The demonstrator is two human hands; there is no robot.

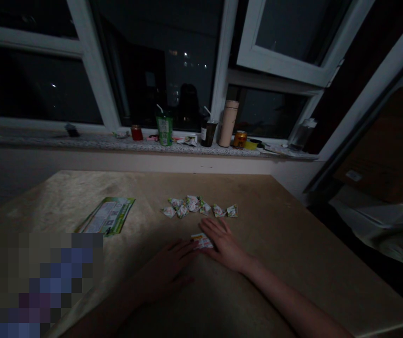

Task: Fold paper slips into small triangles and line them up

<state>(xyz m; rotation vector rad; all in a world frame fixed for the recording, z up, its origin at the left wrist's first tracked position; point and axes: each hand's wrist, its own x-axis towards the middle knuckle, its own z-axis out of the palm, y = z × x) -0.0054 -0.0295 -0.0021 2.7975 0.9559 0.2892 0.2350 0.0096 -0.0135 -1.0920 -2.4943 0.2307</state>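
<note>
A small folded piece of printed paper (pixel 201 241) lies on the tan table (pixel 293 244) in front of me. My right hand (pixel 224 244) lies flat on the table with fingers stretched out, its thumb side pressing on the paper. My left hand (pixel 168 270) rests palm down to the left, fingertips touching the paper's left edge. Beyond the hands sits a row of several small folded paper pieces (pixel 198 206). A stack of green printed leaflets (pixel 107 216) lies farther left.
A stone windowsill (pixel 81 141) runs behind the table, holding a green cup with a straw (pixel 165 127), a red can (pixel 137 133), a dark cup (pixel 208 131), a tall beige flask (pixel 228 123) and a yellow can (pixel 239 139). A blurred patch covers the lower left.
</note>
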